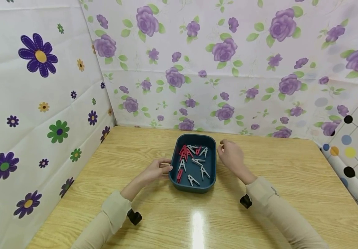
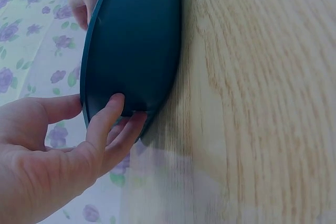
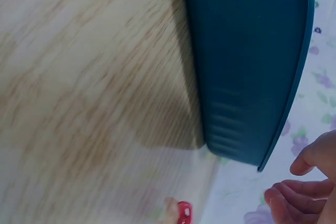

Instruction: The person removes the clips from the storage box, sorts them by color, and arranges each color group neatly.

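A dark teal plastic bin (image 1: 192,189) sits on the wooden table, with several red clothespins (image 1: 180,175) and several grey clothespins (image 1: 193,180) lying loose inside. My left hand (image 1: 155,171) touches the bin's left side; in the left wrist view its fingertips (image 2: 116,98) rest against the outer wall and one digit meets the rim. On the other side, my right hand (image 1: 231,155) is beside the bin's far right corner, fingers loosely curled around nothing. The right wrist view shows that hand's thumb and fingers (image 3: 294,198) apart from the bin wall.
The light wooden table (image 1: 291,173) spreads on both sides of the bin. Flower-printed sheets (image 1: 172,100) stand along its back and left. A small blurred red item (image 3: 184,212) shows at the bottom of the right wrist view.
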Action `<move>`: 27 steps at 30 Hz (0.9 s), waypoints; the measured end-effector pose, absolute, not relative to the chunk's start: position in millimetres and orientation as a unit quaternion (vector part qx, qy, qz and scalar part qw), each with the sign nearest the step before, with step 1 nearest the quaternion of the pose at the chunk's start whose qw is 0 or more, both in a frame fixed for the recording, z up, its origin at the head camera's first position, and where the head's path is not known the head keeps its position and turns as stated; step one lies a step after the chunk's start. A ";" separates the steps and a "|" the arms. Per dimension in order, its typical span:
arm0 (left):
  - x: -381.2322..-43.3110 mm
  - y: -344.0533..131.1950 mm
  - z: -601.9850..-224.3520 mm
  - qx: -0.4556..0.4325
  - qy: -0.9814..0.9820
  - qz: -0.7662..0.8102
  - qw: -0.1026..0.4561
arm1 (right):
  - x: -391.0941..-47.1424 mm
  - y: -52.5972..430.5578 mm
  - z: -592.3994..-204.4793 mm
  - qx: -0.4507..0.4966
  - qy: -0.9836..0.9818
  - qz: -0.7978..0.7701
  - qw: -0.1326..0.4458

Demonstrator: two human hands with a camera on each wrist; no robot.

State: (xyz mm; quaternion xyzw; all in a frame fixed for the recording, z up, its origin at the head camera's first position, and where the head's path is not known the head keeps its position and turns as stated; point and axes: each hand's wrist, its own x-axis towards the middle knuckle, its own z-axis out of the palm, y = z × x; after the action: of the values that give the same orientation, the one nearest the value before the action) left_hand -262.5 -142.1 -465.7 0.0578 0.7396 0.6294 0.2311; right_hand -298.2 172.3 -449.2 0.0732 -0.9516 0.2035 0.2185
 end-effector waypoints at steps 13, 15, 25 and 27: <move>-258.7 -142.1 -462.5 0.082 0.738 0.628 0.235 | -284.5 147.1 -438.0 0.172 -0.941 0.176 0.234; -258.4 -141.9 -462.2 0.085 0.736 0.629 0.237 | -282.5 144.6 -436.5 0.183 -0.942 0.176 0.218; -257.5 -141.7 -460.9 0.082 0.735 0.629 0.240 | -276.5 131.2 -431.4 0.233 -0.946 0.156 0.160; -257.1 -141.8 -460.6 0.084 0.735 0.629 0.240 | -276.9 128.9 -432.2 0.241 -0.946 0.161 0.144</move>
State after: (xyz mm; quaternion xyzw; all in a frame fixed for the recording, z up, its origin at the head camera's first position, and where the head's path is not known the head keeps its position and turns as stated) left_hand -257.1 -141.8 -460.6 0.0838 0.7349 0.6286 0.2403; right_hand -276.9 128.9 -432.2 0.2413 -0.9460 0.1613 0.1441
